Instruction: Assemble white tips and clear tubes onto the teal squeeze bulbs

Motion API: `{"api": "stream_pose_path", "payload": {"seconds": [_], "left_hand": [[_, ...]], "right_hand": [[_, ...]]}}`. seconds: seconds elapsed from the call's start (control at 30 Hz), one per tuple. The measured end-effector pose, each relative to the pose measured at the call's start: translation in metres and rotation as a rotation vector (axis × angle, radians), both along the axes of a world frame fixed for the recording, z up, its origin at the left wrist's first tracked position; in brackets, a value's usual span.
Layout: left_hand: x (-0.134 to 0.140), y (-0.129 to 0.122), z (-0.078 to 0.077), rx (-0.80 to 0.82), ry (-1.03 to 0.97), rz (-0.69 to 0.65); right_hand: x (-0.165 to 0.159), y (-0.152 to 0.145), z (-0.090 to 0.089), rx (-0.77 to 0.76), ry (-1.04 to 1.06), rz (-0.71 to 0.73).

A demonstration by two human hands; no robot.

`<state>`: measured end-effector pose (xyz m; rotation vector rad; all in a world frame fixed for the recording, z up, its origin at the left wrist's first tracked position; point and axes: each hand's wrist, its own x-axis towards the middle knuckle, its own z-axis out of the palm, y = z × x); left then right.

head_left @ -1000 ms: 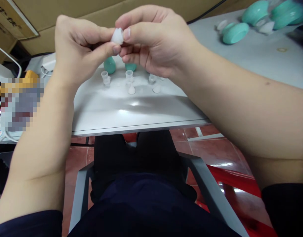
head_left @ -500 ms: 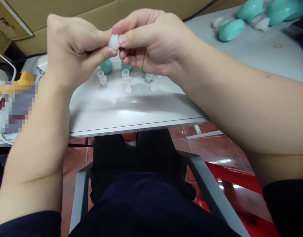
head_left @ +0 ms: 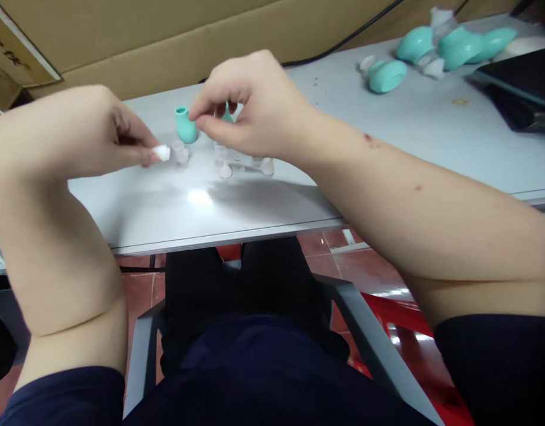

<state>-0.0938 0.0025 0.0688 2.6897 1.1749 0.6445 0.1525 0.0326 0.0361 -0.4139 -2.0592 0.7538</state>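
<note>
My left hand (head_left: 121, 139) is closed in a pinch on a small white plastic piece (head_left: 163, 152), held above the table at the left. My right hand (head_left: 254, 106) arches over the table, thumb and forefinger slightly apart. Their tips overlap the right edge of a teal bottle (head_left: 186, 127), which stands upright with its round mouth uncovered; whether they touch it I cannot tell. A second teal bottle (head_left: 228, 113) is mostly hidden behind the right hand. Small clear cups (head_left: 180, 154) and white cone-shaped pieces (head_left: 226, 171) stand in front of the bottles.
Several teal rounded parts (head_left: 387, 77) with white pieces lie at the back right of the grey table (head_left: 294, 195). Beside them are a black folded object (head_left: 521, 89) and a tan ring (head_left: 460, 102). Cardboard (head_left: 134, 35) rises behind, with a black cable (head_left: 343, 44) along it.
My hands have parted and lowered. The left carries the white piece down to the left; the right has let go of it and moved to the teal bottle. The view has shifted slightly.
</note>
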Motion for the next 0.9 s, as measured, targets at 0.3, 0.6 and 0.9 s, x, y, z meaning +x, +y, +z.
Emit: {"api": "stream_pose_path", "payload": {"seconds": [0.3, 0.6, 0.9], "left_hand": [[0.001, -0.011, 0.004, -0.264, 0.668, 0.267], [0.026, -0.034, 0.025, -0.183, 0.416, 0.533], [0.014, -0.026, 0.019, -0.057, 0.268, 0.378]], "right_hand": [[0.001, 0.017, -0.025, 0.275, -0.375, 0.008], [-0.013, 0.006, -0.024, 0.386, -0.489, -0.093], [-0.014, -0.037, 0.015, 0.366, -1.044, -0.292]]}}
